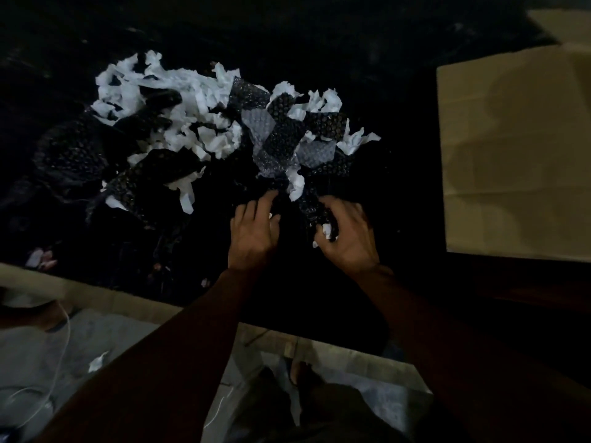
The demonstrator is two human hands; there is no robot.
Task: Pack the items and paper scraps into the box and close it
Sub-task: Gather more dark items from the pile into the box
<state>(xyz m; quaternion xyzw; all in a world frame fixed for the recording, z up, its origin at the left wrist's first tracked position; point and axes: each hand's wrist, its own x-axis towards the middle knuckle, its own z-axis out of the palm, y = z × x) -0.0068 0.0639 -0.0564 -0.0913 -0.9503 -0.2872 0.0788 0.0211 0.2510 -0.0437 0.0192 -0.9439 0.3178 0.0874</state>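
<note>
A heap of white paper scraps (179,100) lies on a dark surface, mixed with strips of bubble wrap (281,135). My right hand (347,235) is closed around the near end of a bubble wrap strip with small paper scraps in it. My left hand (254,231) rests beside it, fingers spread, its fingertips touching the dark end of the same bundle. A brown cardboard box (518,155) lies at the right, its flat side up. The scene is dim, and dark objects under the scraps are hard to make out.
The surface's near edge runs across below my wrists. Beneath it are a light floor, a white cable (60,353), a loose paper scrap (97,361) and my feet (300,375). Small pale bits (40,257) lie at the near left.
</note>
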